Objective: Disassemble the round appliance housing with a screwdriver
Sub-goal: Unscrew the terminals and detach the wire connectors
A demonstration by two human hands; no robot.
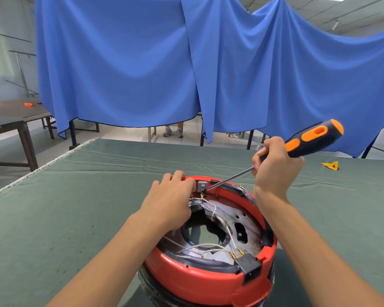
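A blue curtain (124, 63) hangs across the whole background. In front of it, a desk (75, 196) covered in dark green cloth carries the work. At the near edge of the desk stands the round appliance housing (200, 278), a red ring with its bottom turned up and open, so that a scorched metal plate (242, 216), thin white wires (200, 247) with brass terminals and a black socket block (249, 267) on the near rim are on show.

The left hand (171, 198) rests on the far rim with its fingers curled over the edge, gripping the housing to steady it. The right hand (275, 167) is clenched round the screwdriver (306, 140) low on its black and orange handle. The shaft slants down to the left, and the tip sits at the foot of a small grey bracket (202, 186) fixed inside the far rim, just beside the left fingertips.

The step in hand looks like freeing that bracket, either by loosening a screw or by prying; the fastener itself is too small to make out. The next move calls for the tip to stay seated while the handle turns or levers, with the left hand bracing the ring against the twist. The tip is close to the fingers and the wires, so a slip could nick either.

A small yellow object (330, 165) lies on the cloth well to the right.
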